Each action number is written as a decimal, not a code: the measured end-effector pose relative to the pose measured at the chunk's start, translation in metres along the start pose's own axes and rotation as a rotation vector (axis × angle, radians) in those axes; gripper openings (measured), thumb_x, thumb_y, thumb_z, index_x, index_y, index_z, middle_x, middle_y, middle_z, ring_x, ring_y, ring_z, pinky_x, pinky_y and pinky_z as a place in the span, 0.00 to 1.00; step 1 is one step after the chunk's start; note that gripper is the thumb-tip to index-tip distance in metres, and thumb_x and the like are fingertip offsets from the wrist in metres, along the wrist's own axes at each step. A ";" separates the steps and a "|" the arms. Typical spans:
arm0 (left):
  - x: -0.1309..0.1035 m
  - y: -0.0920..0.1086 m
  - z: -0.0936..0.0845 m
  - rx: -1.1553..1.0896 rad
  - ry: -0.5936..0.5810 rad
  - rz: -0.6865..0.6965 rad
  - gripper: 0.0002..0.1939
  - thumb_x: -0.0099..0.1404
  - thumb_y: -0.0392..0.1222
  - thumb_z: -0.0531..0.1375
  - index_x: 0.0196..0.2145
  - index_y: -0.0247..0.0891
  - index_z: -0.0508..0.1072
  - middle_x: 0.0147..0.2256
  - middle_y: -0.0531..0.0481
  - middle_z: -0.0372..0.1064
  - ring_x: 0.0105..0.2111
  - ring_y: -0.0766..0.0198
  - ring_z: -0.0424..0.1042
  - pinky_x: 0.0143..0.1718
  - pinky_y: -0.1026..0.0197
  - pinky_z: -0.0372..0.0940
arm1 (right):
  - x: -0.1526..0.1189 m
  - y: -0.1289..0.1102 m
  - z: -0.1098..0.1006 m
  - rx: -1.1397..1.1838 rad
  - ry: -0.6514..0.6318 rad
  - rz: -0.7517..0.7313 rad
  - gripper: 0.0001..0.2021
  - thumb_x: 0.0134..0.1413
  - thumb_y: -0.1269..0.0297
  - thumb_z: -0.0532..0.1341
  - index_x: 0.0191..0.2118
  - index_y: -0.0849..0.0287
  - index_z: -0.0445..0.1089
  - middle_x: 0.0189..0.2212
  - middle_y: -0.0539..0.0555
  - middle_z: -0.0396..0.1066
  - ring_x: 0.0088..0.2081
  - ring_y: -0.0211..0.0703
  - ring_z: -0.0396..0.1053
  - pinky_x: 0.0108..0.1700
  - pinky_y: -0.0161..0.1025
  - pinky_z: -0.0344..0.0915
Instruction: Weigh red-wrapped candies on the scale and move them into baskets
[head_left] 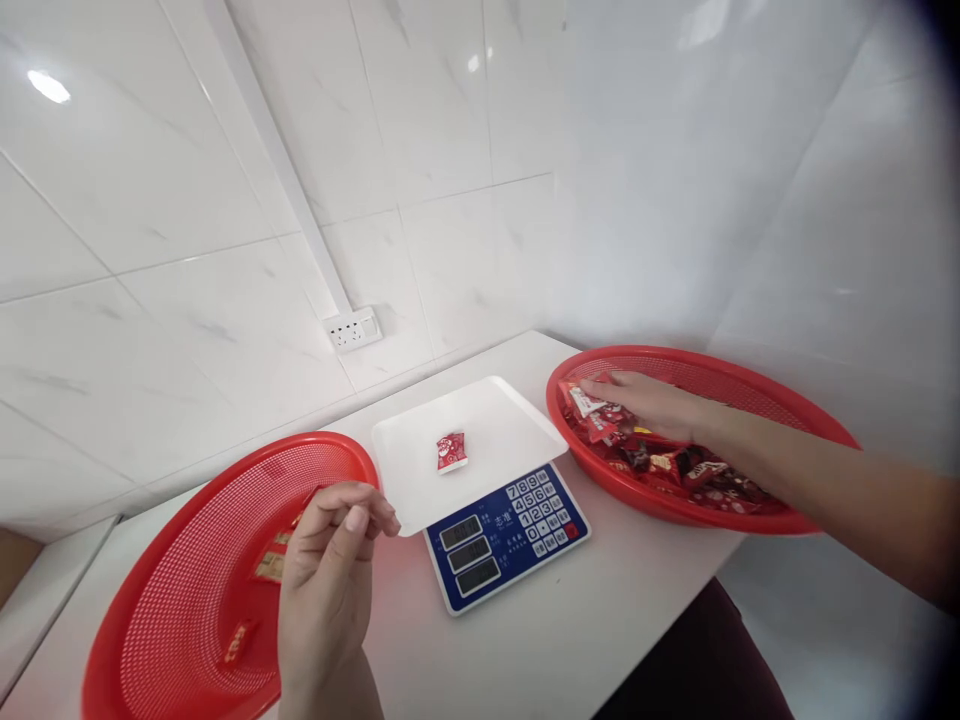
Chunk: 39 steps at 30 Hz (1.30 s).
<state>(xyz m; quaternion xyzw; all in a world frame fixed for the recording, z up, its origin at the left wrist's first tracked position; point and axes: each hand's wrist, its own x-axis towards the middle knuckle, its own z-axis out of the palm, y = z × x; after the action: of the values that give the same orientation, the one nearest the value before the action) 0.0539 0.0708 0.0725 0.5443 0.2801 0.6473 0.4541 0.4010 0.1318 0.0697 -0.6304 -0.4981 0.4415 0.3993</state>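
Note:
My right hand reaches into the right red basket, its fingers closed at a red-and-white wrapped candy near the left side. Under and beside it lie many more wrapped candies, mostly red. My left hand is raised at the edge of the left red basket, fingers curled with the thumb against them and nothing visible inside. One small red-and-white packet rests on the white pan of a digital scale. The scale's blue panel has small displays, whose figures are hard to read.
Inside the left basket are a gold-coloured packet and a red packet. Both baskets flank the scale on a white table. Behind stands a tiled wall with a power socket. A brown item shows at far left.

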 end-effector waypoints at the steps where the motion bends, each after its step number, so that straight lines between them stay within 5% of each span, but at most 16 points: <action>1: 0.000 0.001 0.000 -0.005 0.005 0.004 0.04 0.59 0.40 0.62 0.33 0.41 0.75 0.25 0.52 0.70 0.26 0.67 0.69 0.29 0.66 0.67 | 0.002 -0.003 0.011 0.004 -0.040 0.003 0.17 0.44 0.50 0.65 0.29 0.58 0.63 0.24 0.51 0.68 0.24 0.36 0.65 0.21 0.31 0.59; 9: -0.004 0.010 -0.008 -0.016 -0.008 0.057 0.04 0.60 0.40 0.61 0.34 0.41 0.75 0.25 0.52 0.70 0.25 0.68 0.69 0.29 0.66 0.68 | 0.024 -0.014 0.084 -0.124 -0.454 0.036 0.18 0.44 0.47 0.64 0.29 0.58 0.65 0.25 0.50 0.69 0.21 0.33 0.61 0.19 0.30 0.55; 14: -0.006 0.013 -0.014 -0.047 -0.017 0.088 0.04 0.62 0.39 0.60 0.35 0.42 0.75 0.26 0.53 0.70 0.27 0.70 0.69 0.31 0.67 0.68 | 0.032 -0.019 0.085 -0.146 -0.402 0.063 0.17 0.46 0.50 0.64 0.36 0.57 0.68 0.29 0.51 0.70 0.24 0.33 0.64 0.20 0.30 0.59; 22: -0.007 0.011 -0.008 -0.041 -0.075 0.117 0.05 0.63 0.39 0.58 0.36 0.41 0.74 0.27 0.53 0.71 0.26 0.70 0.70 0.31 0.67 0.68 | 0.029 -0.016 0.084 -0.047 -0.365 0.062 0.14 0.44 0.61 0.66 0.39 0.54 0.67 0.38 0.52 0.72 0.39 0.42 0.71 0.43 0.39 0.72; 25: -0.014 0.005 0.009 0.117 -0.275 0.040 0.06 0.65 0.36 0.57 0.38 0.41 0.74 0.31 0.52 0.72 0.31 0.68 0.72 0.33 0.66 0.68 | 0.025 -0.014 0.088 -0.160 -0.299 0.008 0.25 0.46 0.65 0.63 0.52 0.53 0.63 0.44 0.55 0.71 0.43 0.47 0.72 0.47 0.45 0.70; 30: -0.038 -0.031 0.036 0.670 -1.127 -0.125 0.15 0.65 0.34 0.55 0.49 0.35 0.69 0.47 0.40 0.69 0.47 0.57 0.68 0.47 0.56 0.64 | 0.017 -0.006 0.083 -0.259 -0.187 -0.097 0.31 0.47 0.68 0.60 0.59 0.54 0.57 0.55 0.58 0.63 0.44 0.49 0.72 0.50 0.47 0.68; 32: -0.054 -0.051 0.037 0.841 -1.345 -0.128 0.21 0.63 0.35 0.57 0.54 0.32 0.65 0.53 0.36 0.64 0.53 0.51 0.63 0.52 0.51 0.60 | 0.014 -0.001 0.079 -0.279 -0.181 -0.111 0.31 0.47 0.68 0.59 0.60 0.53 0.56 0.57 0.57 0.60 0.45 0.49 0.71 0.50 0.48 0.67; 36: -0.087 -0.084 0.031 0.980 -1.478 -0.076 0.21 0.63 0.36 0.56 0.54 0.40 0.66 0.59 0.40 0.56 0.59 0.48 0.54 0.56 0.49 0.54 | 0.005 0.005 0.071 -0.389 -0.204 -0.138 0.31 0.47 0.68 0.59 0.60 0.49 0.57 0.55 0.54 0.63 0.48 0.52 0.68 0.51 0.50 0.66; 39: -0.101 -0.098 0.030 1.036 -1.441 -0.031 0.12 0.66 0.39 0.53 0.46 0.41 0.70 0.50 0.44 0.65 0.50 0.56 0.65 0.48 0.56 0.62 | 0.001 0.009 0.070 -0.443 -0.211 -0.163 0.31 0.48 0.65 0.58 0.61 0.50 0.55 0.53 0.53 0.66 0.49 0.52 0.68 0.50 0.49 0.66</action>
<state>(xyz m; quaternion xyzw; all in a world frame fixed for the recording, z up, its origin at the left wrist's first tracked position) 0.1101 0.0191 -0.0493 0.9529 0.1912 -0.0671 0.2256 0.3368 0.1351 0.0404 -0.6107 -0.6708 0.3512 0.2316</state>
